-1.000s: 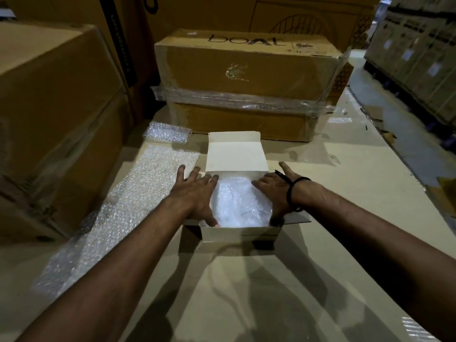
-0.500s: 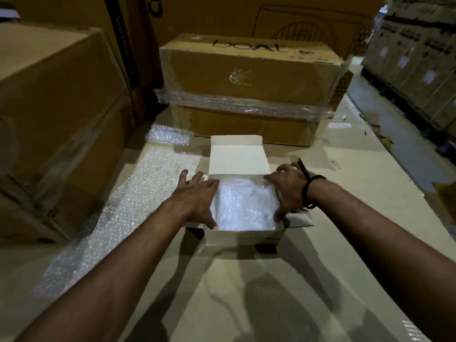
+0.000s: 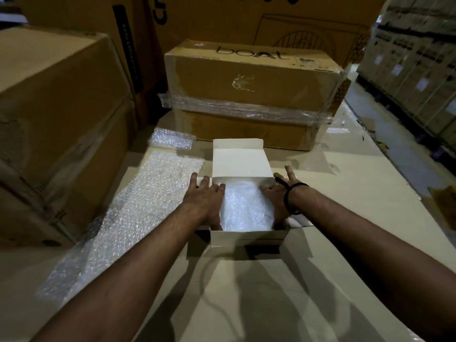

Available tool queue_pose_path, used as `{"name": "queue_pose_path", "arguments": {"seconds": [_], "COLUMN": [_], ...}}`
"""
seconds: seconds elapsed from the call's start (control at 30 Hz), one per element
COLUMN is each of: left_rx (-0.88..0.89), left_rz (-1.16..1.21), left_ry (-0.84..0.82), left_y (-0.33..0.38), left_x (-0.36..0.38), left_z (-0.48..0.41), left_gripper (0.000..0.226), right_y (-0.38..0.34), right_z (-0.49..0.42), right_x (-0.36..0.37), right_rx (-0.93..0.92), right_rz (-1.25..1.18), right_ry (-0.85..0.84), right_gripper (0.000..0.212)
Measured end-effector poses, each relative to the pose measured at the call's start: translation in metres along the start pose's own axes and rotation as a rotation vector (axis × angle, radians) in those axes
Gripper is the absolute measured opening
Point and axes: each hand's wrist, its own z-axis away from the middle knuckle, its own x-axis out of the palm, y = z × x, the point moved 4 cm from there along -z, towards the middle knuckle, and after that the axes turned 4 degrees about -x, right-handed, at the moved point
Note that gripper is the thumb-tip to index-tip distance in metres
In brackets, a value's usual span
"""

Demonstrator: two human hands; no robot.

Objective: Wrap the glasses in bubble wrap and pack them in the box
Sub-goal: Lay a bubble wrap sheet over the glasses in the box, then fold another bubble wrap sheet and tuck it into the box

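Note:
A small white cardboard box (image 3: 249,236) stands open on the flat cardboard surface, its lid flap (image 3: 240,160) folded back away from me. Inside lies a bubble-wrapped bundle (image 3: 246,208); the glasses themselves are hidden by the wrap. My left hand (image 3: 206,199) lies flat with straight fingers over the box's left side flap, its thumb at the bundle's edge. My right hand (image 3: 278,193), a black band on its wrist, presses on the right side of the box with fingers spread, partly against the bundle.
A long sheet of bubble wrap (image 3: 133,208) lies left of the box, with a smaller piece (image 3: 171,139) behind it. Large brown cartons stand at the left (image 3: 56,119) and behind (image 3: 251,95). Stacked boxes line the aisle at far right (image 3: 419,70).
My right hand has flattened and spread its fingers on the box's right side after being curled over the bundle. The left hand stays in place. The view has shifted slightly.

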Motion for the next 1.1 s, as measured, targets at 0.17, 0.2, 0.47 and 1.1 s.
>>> {"name": "queue_pose_path", "arguments": {"seconds": [0.17, 0.2, 0.47, 1.1], "left_rx": [-0.007, -0.005, -0.033, -0.142], "left_rz": [0.061, 0.050, 0.044, 0.772], "left_ry": [0.170, 0.190, 0.174, 0.705], "left_y": [-0.006, -0.005, 0.006, -0.075], "left_x": [-0.002, -0.001, 0.000, 0.078], "left_z": [0.019, 0.021, 0.026, 0.093], "left_gripper": [0.094, 0.082, 0.036, 0.037], "right_y": [-0.007, -0.011, -0.029, -0.086], "right_z": [0.048, 0.051, 0.054, 0.101], "right_x": [-0.015, -0.012, -0.010, -0.041], "right_rx": [0.047, 0.053, 0.074, -0.002], "right_rz": [-0.069, -0.083, -0.190, -0.557], "right_ry": [0.209, 0.208, 0.167, 0.832], "right_gripper": [0.107, 0.096, 0.051, 0.036]}}
